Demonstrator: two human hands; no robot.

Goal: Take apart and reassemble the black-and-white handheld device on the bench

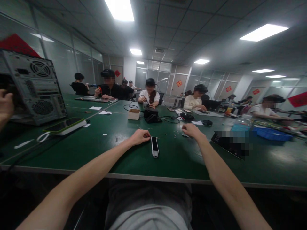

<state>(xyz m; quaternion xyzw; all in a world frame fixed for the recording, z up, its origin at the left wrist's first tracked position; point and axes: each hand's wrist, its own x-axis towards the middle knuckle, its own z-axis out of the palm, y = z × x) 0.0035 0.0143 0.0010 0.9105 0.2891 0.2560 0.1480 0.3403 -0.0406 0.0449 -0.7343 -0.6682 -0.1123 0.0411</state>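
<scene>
On the green table [129, 163] a narrow white device with a dark face [155, 146] lies lengthwise in front of me. My left hand [139, 137] rests at its upper left end, fingers curled together, the fingertips by its corner; what they pinch, if anything, is too small to tell. Farther right, my right hand [190, 130] is bent down to the table, fingers closed over a small greyish piece [185, 134], mostly hidden. Several tiny metal bits [175, 135] are scattered between the hands.
An open computer case [35, 89] and a phone on a white block [64, 126] stand left. Beyond are a small box [133, 114] and a black device [151, 115]. A black packet [230, 145] and blue tray [273, 133] lie right. Another person's hand [6, 107] shows far left.
</scene>
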